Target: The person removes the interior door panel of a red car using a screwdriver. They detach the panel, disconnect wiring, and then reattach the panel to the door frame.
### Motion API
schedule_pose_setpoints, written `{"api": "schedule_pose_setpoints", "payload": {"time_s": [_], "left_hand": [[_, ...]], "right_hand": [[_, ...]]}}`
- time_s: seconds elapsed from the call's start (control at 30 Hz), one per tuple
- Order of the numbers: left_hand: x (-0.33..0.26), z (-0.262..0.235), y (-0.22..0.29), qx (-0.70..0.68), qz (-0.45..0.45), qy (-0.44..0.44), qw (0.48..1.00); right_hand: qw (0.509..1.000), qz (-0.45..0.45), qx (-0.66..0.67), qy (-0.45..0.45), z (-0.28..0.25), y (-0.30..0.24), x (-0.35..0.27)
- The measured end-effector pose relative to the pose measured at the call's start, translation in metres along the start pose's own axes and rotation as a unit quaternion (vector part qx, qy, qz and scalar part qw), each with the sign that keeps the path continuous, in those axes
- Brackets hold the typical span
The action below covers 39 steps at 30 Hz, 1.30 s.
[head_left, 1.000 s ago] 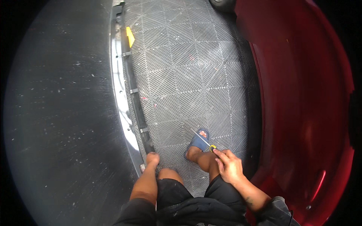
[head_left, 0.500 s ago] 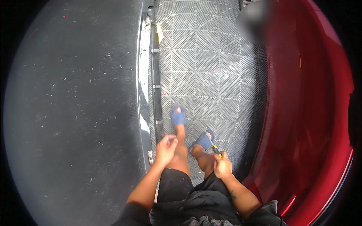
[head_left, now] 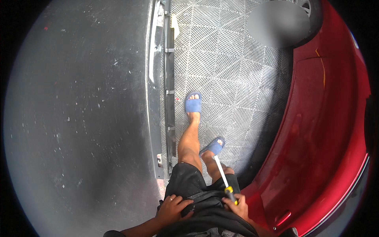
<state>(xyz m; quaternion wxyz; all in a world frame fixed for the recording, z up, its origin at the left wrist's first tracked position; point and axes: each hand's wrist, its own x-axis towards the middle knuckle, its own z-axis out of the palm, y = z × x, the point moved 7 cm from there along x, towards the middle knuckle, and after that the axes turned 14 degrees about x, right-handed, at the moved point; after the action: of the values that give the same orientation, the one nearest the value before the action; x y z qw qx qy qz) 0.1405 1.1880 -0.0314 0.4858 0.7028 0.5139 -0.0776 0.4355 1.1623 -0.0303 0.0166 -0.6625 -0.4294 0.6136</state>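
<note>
At the near side, the right hand clamps a screwdriver, blade forward; the left hand, fingers apart, touches the shorts, drawn back from near the strip since the earlier frame. Beyond, ribbed grey floor runs open between that strip, beside a black panel, and a red car.

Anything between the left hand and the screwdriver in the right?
Nothing visible blocks the way. The left hand is at the black clothing; only its folds show in the gap across to the screwdriver, held in the right hand.
</note>
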Motion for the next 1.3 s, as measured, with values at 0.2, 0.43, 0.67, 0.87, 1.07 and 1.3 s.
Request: {"api": "schedule_pose_setpoints", "payload": {"time_s": [0.2, 0.43, 0.67, 0.87, 1.07, 1.3], "left_hand": [[0.017, -0.045, -0.009, -0.029, 0.002, 0.01, 1.0], [0.044, -0.055, -0.037, -0.017, 0.018, -0.002, 1.0], [0.061, -0.065, -0.042, -0.03, 0.044, -0.005, 0.999], [0.051, -0.035, -0.057, -0.036, 0.061, -0.031, 0.997], [0.04, -0.006, -0.078, 0.018, 0.075, -0.072, 0.994], [0.037, 0.021, -0.09, 0.142, 0.116, -0.142, 0.973]], "right_hand": [[0.974, -0.067, 0.199, -0.086, 0.048, -0.052, 0.007], [0.972, 0.058, 0.201, -0.103, 0.103, -0.007, 0.05], [0.981, 0.008, 0.13, -0.146, 0.109, -0.009, 0.076], [0.937, 0.203, 0.262, -0.113, 0.102, -0.011, 0.087], [0.98, -0.008, 0.151, -0.128, 0.087, -0.039, 0.092], [0.979, 0.048, 0.168, -0.101, 0.081, -0.051, 0.099]]}}
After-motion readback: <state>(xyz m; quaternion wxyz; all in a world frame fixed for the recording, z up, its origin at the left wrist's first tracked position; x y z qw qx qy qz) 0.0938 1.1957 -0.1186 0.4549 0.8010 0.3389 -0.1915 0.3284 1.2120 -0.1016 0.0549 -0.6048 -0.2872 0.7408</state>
